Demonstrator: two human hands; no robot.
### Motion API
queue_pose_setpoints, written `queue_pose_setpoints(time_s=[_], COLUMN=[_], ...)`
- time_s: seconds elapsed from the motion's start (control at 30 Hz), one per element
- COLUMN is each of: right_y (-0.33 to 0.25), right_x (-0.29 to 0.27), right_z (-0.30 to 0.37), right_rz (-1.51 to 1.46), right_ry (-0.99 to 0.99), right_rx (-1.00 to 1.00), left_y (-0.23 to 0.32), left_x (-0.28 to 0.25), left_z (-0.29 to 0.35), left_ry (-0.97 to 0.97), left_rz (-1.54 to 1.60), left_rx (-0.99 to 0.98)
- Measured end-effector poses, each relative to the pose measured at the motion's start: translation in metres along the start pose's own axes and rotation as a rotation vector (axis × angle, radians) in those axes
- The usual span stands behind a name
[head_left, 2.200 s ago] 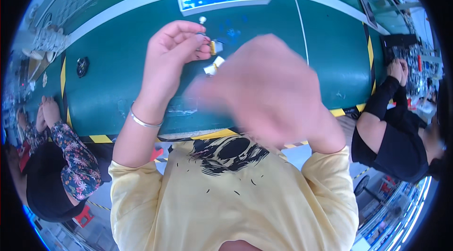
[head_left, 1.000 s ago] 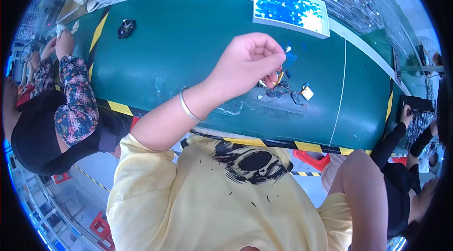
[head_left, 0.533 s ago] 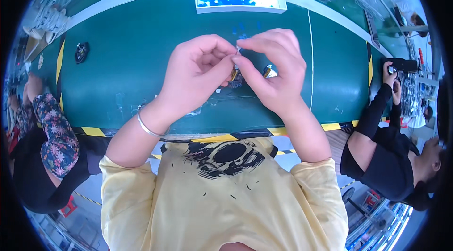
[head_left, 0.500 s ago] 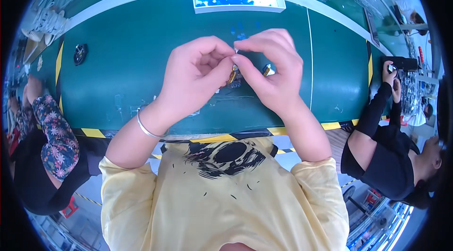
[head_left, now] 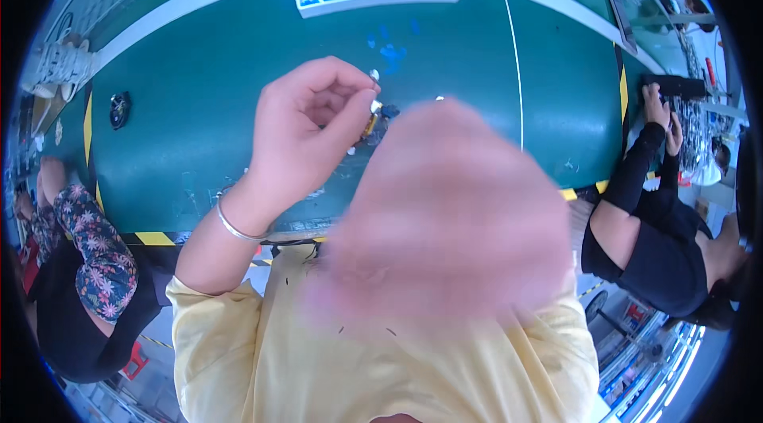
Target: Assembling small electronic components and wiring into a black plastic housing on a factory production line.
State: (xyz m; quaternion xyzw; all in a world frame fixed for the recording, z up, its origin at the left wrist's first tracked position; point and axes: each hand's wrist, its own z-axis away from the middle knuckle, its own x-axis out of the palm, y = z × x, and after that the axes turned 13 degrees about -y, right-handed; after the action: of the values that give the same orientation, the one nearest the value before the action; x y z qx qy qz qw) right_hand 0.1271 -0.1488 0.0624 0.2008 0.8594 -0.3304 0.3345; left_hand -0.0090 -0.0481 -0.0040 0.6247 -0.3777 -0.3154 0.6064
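Note:
Over the middle of the green table, my left hand (head_left: pixel 306 133) is closed in a pinch, thumb against index finger. A small whitish piece (head_left: pixel 374 74) pokes out at its fingertips; its exact kind is too small to make out. Just beside and below the thumb tip lies a cluster of small dark and gold-yellow parts (head_left: pixel 370 126), partly covered by the hand. My right hand (head_left: pixel 457 216) is raised close to the camera and smeared by motion, so its fingers cannot be read. It hides the table's right-centre part and some of my shirt.
A white box (head_left: pixel 381 2) of small blue pieces stands at the far edge. Several loose blue pieces (head_left: pixel 389 54) lie in front of it. A black object (head_left: pixel 119 110) rests at the left. Co-workers sit on both sides; the right one's hands (head_left: pixel 658 109) hold a dark device.
My right hand has left the left hand's fingertips and come up toward the camera, blurred. The left hand keeps its pinch. The whole view has shifted slightly.

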Motion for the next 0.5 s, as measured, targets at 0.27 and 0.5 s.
queue_pose_setpoints(time_s=[0.27, 0.5], right_y=[0.004, 0.007], right_x=[-0.077, -0.042], right_z=[0.054, 0.023], right_rz=[0.009, 0.025], right_ry=[0.136, 0.158], right_rx=[0.146, 0.227], left_y=[0.008, 0.01], left_x=[0.008, 0.004], left_z=[-0.01, 0.0], left_ry=[-0.055, -0.014], left_rz=[-0.023, -0.056], left_rx=[0.035, 0.019])
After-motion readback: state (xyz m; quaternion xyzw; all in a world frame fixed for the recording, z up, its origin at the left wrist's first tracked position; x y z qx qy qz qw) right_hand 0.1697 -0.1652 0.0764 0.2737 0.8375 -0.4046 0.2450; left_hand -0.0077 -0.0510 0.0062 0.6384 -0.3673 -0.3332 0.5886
